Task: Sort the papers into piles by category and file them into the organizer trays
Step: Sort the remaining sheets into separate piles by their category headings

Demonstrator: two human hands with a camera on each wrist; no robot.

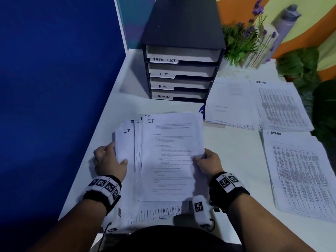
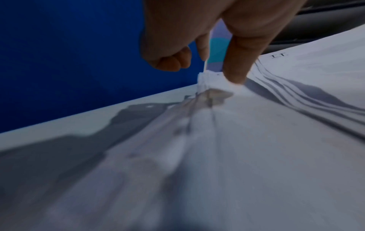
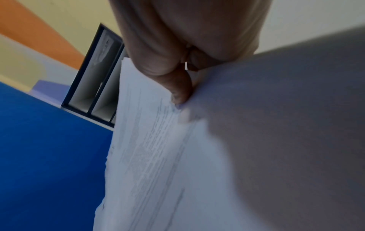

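While pinching the I.T. stack (image 1: 163, 151) (fanned, thumbs on top), left hand (image 1: 109, 159) and right hand (image 1: 209, 162), wrists low.

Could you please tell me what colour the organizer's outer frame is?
The organizer has a black frame with pale trays inside; the head view shows it best.
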